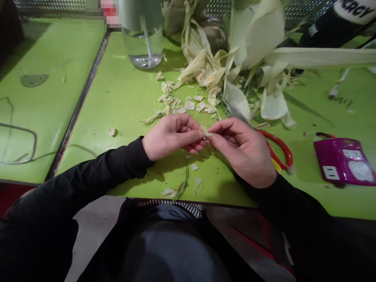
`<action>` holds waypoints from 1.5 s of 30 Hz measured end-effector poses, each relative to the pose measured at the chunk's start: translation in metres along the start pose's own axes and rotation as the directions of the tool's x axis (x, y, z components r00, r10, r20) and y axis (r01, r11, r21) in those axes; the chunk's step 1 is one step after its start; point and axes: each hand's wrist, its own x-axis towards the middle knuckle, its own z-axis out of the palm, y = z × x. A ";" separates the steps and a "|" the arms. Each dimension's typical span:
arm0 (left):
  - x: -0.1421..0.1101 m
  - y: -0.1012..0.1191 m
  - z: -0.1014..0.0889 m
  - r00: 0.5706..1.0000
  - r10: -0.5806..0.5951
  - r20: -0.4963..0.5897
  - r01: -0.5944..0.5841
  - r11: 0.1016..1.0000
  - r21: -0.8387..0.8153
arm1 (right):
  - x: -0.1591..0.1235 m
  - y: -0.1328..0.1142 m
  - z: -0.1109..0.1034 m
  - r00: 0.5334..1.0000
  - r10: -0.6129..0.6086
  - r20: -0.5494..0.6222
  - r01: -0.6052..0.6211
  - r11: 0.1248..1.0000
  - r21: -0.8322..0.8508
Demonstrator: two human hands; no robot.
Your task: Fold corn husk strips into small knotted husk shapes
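Note:
Between the fingertips of both hands is a small pale piece of corn husk point(206, 131). My left hand point(173, 135) pinches it from one side, thumb against fingers. From the other side my right hand point(242, 147) pinches it too, its thumb and forefinger pressed together. Cut husk scraps point(189, 105) are scattered on the green table point(100, 105) just beyond my hands. Beside my right hand lie red-handled scissors point(279, 145), partly hidden by that hand. A few small scraps point(194, 167) and a thin green strand point(185, 180) lie below my hands.
A heap of dried corn husks point(205, 70) lies at the back middle. Left of it stands a clear bottle point(145, 49) with liquid. To the right are a purple plastic device point(342, 160) and a black container point(335, 25). A bent wire point(35, 141) lies at left.

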 end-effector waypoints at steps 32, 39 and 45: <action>0.000 0.005 0.004 0.985 -0.149 -0.084 0.147 0.989 -0.032 | 0.002 0.004 0.002 0.969 0.243 0.038 -0.246 0.959 0.142; 0.000 0.005 0.001 0.983 -0.175 -0.053 0.171 0.982 -0.082 | 0.002 0.002 0.001 0.975 0.217 0.051 -0.221 0.972 0.082; 0.000 0.001 -0.001 0.984 -0.176 -0.035 0.171 0.978 -0.117 | -0.001 0.004 0.002 0.993 0.120 0.003 -0.119 0.989 -0.085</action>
